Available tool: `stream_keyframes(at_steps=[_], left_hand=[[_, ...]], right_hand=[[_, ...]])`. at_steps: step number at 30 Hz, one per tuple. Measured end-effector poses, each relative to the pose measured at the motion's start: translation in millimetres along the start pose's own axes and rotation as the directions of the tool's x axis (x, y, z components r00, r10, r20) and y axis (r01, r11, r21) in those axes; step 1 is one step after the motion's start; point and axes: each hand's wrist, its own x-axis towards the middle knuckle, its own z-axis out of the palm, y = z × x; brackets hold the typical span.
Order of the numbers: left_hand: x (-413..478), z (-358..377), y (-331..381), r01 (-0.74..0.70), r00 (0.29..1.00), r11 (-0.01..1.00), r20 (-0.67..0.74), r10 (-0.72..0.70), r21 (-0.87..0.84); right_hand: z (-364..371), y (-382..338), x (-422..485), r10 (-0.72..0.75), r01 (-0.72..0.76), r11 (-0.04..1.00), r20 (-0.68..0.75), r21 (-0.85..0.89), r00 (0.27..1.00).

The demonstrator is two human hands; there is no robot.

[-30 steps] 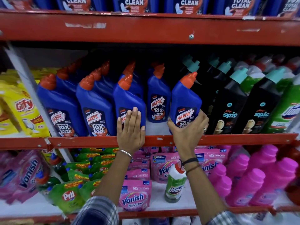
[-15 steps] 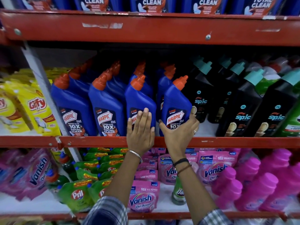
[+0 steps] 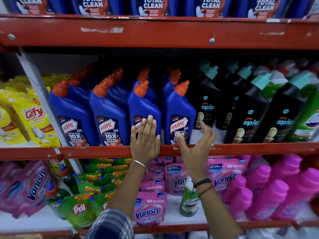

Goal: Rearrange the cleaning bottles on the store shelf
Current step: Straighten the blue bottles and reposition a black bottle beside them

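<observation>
Left hand (image 3: 145, 140) lies flat on a Harpic bottle (image 3: 143, 111) at the shelf (image 3: 259, 149) edge. Right hand (image 3: 198, 145), fingers spread, holds nothing, between another Harpic (image 3: 179, 109) and Spic bottles (image 3: 207, 100)

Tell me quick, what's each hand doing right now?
Left hand: open, fingers flat against a blue Harpic bottle, not gripping.
Right hand: open, curled loosely beside the rightmost Harpic bottle, holding nothing.

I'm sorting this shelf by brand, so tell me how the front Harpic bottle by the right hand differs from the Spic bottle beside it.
The Harpic bottle is blue with an orange cap; the Spic bottle is black with a teal cap. The Harpic bottle stands at the shelf's front edge, while the Spic bottle sits further back. The right hand is open around the Harpic bottle's base; nothing holds the Spic bottle. Both stand upright on the middle shelf.
</observation>
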Motion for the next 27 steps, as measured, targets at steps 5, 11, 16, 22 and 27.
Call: stream_keyframes(at_steps=[5,11,16,22,27], left_hand=[[-0.6,2.5,1.2,-0.009,0.999,1.000,-0.030,0.010,0.027],[-0.6,3.7,0.3,-0.025,0.997,0.999,-0.067,0.027,0.030],[-0.7,4.2,0.2,-0.021,0.997,0.999,-0.075,0.024,0.040],[0.3,2.8,2.5,-0.001,0.997,0.999,-0.077,0.004,0.038],[0.4,3.8,2.3,-0.008,0.997,0.999,-0.081,0.012,0.046]], right_hand=[[-70.0,31.5,27.0,-0.107,0.146,0.979,-0.251,0.140,0.962],[-149.9,83.8,81.0,-0.043,0.039,0.999,-0.458,-0.018,0.888],[-177.0,111.4,118.4,0.066,-0.117,0.984,-0.331,-0.137,0.941],[-173.9,116.0,139.9,0.078,-0.122,0.963,-0.186,-0.240,0.980],[-172.6,113.5,142.3,0.070,-0.145,0.948,-0.259,-0.282,0.963]])
